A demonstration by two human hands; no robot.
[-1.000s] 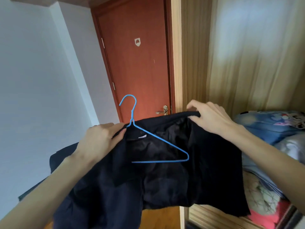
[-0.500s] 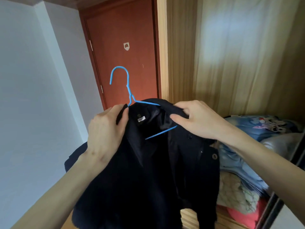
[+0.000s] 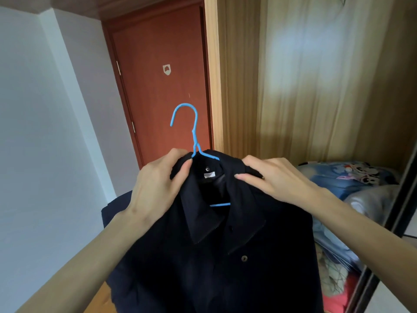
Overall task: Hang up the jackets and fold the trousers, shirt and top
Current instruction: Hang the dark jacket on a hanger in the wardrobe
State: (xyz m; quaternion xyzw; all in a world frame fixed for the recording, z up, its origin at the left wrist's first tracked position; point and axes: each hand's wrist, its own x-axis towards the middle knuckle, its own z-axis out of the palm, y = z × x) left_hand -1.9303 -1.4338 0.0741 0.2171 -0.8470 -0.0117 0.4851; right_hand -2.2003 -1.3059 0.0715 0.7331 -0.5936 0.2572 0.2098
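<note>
Jacket (image 3: pixel 216 256), dark, is hanging lengthwise downward on a blue hanger (image 3: pixel 194 132), hook pointing up and curling left. Left hand (image 3: pixel 155 186) is pinching the collar beside the hanger neck; right hand (image 3: pixel 273 179) is gripping the right shoulder. Wardrobe (image 3: pixel 293 86) at right is holding piled bedding (image 3: pixel 352 177).

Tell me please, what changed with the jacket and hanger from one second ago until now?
The dark jacket was pulled over the blue hanger; its shoulders now cover the wire and the collar is closed. Left hand and right hand moved to the shoulders. Both still grip the jacket; it is not yet hung.
</note>
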